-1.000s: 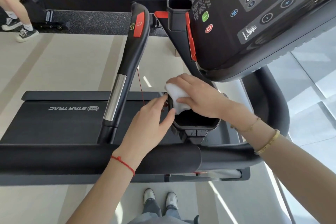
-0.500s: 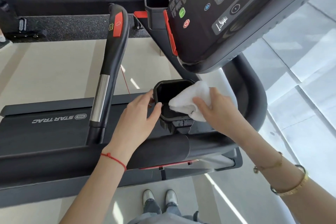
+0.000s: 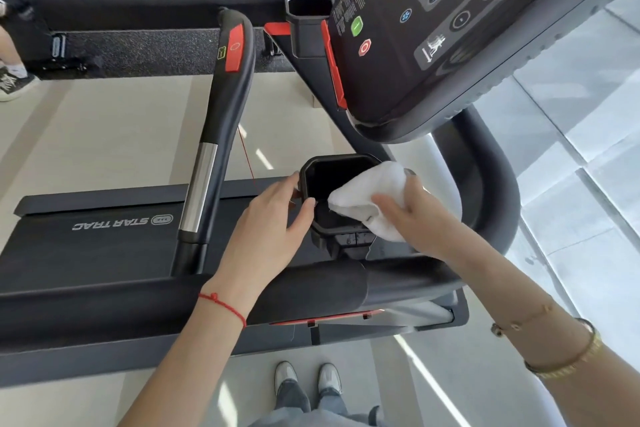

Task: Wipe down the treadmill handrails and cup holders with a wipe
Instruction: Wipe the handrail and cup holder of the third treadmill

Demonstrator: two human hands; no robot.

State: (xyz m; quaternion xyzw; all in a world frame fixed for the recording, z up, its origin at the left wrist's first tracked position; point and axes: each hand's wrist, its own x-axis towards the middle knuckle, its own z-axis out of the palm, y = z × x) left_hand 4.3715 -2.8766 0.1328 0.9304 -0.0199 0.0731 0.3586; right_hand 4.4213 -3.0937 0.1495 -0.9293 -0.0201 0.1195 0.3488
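front rail: running across just under both wrists, nearest to the person; neither hand is touching it now, so by my read it is still waiting or already done, can't tell which.
left hand: bracing the cup holder, thumb hooking over its left rim, fingers spread loose down the outside wall, nothing pinched. Sitting the same as a second ago.
right hand: fingers pressing together around the wipe, bunching it. A second ago it was pushing the wipe down at the left rim; now it is pulling back to the right rim.
wipe: draping over the right edge of the cup holder, a corner poking toward the middle, the rest hanging outside toward the palm.
meaning: inside pass looks finished, rim and outer wall likely being worked next.
side rail: standing left of the bracing hand, untouched.
second cup holder: farthest from both hands, beside the console, not being wiped yet.
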